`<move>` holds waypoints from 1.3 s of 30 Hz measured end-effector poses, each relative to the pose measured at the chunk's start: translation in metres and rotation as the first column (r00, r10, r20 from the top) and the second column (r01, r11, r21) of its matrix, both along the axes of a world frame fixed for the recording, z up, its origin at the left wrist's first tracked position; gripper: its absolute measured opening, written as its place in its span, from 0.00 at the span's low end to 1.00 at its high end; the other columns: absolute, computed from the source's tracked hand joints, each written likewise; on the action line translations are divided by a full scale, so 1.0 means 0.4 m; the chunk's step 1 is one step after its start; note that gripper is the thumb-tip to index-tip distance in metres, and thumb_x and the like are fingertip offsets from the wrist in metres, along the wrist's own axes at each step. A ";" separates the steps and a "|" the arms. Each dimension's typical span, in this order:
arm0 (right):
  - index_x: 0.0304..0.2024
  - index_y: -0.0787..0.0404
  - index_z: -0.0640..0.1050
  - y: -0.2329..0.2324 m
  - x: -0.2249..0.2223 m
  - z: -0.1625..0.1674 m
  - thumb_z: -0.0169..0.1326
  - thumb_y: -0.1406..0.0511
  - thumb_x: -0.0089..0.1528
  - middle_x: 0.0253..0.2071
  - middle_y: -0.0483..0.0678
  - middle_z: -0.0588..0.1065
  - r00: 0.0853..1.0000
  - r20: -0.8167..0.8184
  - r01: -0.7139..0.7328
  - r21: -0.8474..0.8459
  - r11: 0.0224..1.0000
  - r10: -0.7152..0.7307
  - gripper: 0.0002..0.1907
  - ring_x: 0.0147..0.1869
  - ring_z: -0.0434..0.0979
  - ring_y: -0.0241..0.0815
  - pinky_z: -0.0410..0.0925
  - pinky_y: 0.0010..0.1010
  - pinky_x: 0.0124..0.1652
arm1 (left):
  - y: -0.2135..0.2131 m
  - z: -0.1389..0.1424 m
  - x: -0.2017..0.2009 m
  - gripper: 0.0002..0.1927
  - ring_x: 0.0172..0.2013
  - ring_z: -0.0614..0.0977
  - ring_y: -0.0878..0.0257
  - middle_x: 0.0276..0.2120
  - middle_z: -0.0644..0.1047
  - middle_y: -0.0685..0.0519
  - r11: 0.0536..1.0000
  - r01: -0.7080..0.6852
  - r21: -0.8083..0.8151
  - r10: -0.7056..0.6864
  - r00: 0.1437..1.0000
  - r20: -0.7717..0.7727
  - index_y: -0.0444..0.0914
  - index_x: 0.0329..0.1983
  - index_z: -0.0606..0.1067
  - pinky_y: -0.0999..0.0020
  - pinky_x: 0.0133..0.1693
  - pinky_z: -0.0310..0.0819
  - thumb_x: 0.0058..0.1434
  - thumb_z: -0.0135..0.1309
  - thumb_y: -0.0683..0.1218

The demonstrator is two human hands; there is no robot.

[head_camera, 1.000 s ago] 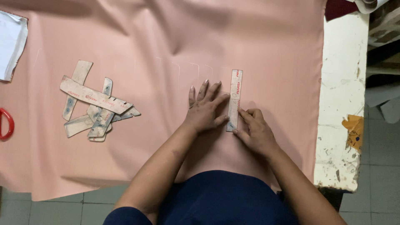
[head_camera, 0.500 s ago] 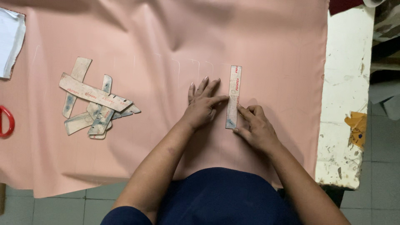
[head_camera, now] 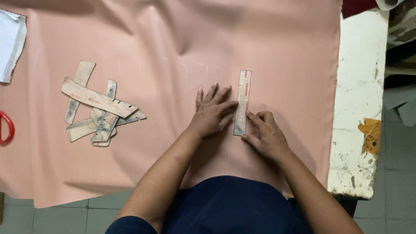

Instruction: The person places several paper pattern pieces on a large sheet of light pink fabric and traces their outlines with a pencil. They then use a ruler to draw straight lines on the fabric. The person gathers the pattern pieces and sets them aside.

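A narrow cardboard pattern strip lies upright on the pink cloth that covers the table. My left hand rests flat on the cloth with spread fingers, its fingertips touching the strip's left edge. My right hand sits at the strip's lower right side, with the index finger and thumb pressed against its edge. Faint chalk outlines show on the cloth to the left of the strip.
A heap of several worn cardboard pattern pieces lies at the left. A red scissors handle pokes in at the left edge, white fabric at the top left. The bare white table edge runs along the right.
Both hands and the strip have stayed nearly in place; my right fingers shifted slightly along the strip's lower right edge.
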State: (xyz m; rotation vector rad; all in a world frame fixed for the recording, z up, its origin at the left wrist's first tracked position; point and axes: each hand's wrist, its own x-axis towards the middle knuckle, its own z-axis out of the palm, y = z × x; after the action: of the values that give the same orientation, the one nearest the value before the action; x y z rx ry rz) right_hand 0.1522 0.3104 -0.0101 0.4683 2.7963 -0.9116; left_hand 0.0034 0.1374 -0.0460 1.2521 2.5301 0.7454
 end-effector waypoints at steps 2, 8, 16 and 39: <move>0.68 0.48 0.69 0.001 0.002 -0.002 0.67 0.55 0.53 0.56 0.52 0.67 1.000 -0.008 0.000 0.002 1.000 0.000 0.41 0.52 0.76 0.47 0.72 0.37 0.50 | -0.004 0.011 0.010 0.36 0.74 0.52 0.52 0.71 0.61 0.59 0.995 0.066 -0.079 -0.065 0.998 0.009 0.51 0.66 0.69 0.28 0.66 0.26 0.54 0.60 0.63; 0.68 0.49 0.70 0.006 0.004 -0.014 0.67 0.55 0.52 0.55 0.53 0.67 0.999 -0.045 -0.018 0.016 1.000 0.019 0.41 0.53 0.75 0.49 0.72 0.38 0.50 | -0.010 0.016 0.021 0.35 0.74 0.57 0.57 0.71 0.63 0.62 0.995 0.087 -0.052 -0.092 0.991 -0.102 0.54 0.69 0.68 0.25 0.66 0.26 0.58 0.57 0.65; 0.68 0.48 0.70 0.005 0.003 -0.005 0.67 0.55 0.53 0.56 0.52 0.67 1.000 -0.026 -0.012 -0.008 1.000 0.012 0.41 0.51 0.76 0.46 0.73 0.36 0.50 | -0.013 0.004 0.020 0.35 0.73 0.57 0.58 0.72 0.62 0.65 0.994 0.096 -0.060 -0.102 0.989 -0.110 0.53 0.69 0.68 0.24 0.66 0.26 0.58 0.56 0.64; 0.51 0.47 0.78 0.118 -0.229 0.112 0.62 0.56 0.57 0.67 0.48 0.64 0.963 0.126 -0.267 0.342 0.901 0.238 0.19 0.64 0.72 0.49 0.71 0.42 0.53 | -0.021 -0.026 0.000 0.18 0.68 0.67 0.50 0.64 0.68 0.47 0.961 -0.118 0.250 0.093 0.989 0.112 0.39 0.55 0.71 0.38 0.72 0.40 0.62 0.55 0.46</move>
State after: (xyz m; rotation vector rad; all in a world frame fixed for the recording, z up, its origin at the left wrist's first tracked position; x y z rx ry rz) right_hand 0.0605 0.3577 0.0348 0.1700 2.8602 -0.3225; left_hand 0.0035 0.1292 -0.0563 1.1258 2.4957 1.1618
